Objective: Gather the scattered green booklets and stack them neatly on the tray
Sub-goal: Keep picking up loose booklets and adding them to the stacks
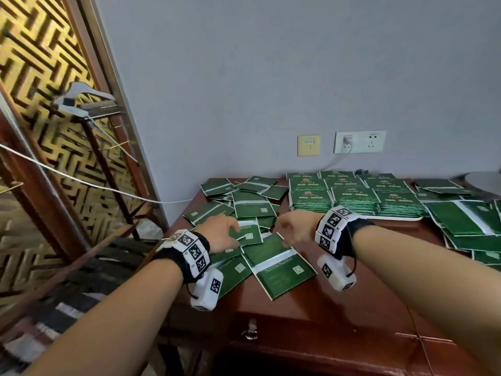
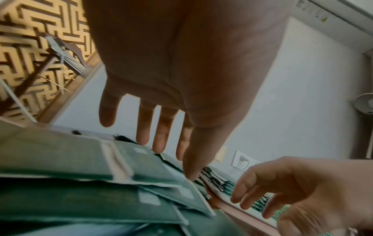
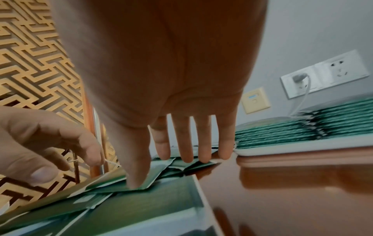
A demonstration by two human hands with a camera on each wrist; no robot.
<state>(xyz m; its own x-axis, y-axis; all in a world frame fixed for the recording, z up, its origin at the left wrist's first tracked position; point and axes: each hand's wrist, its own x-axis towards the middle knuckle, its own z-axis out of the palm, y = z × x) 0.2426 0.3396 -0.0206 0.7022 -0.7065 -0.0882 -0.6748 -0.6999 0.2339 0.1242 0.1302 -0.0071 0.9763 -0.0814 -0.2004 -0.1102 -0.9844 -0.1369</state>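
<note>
Both hands, left and right, reach with straight fingers onto scattered booklets on the worktop; stacked tray far right

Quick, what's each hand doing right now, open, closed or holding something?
Left hand: open, fingers straight over the loose green booklets, holding nothing.
Right hand: open, fingers extended, thumb touching a booklet, gripping nothing.

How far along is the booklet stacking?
Partly done: neat stacks fill the tray. In hand: left hand and right hand reach into the near scattered pile, neither clearly gripping. Left: that pile and the loose booklets at right.
</note>
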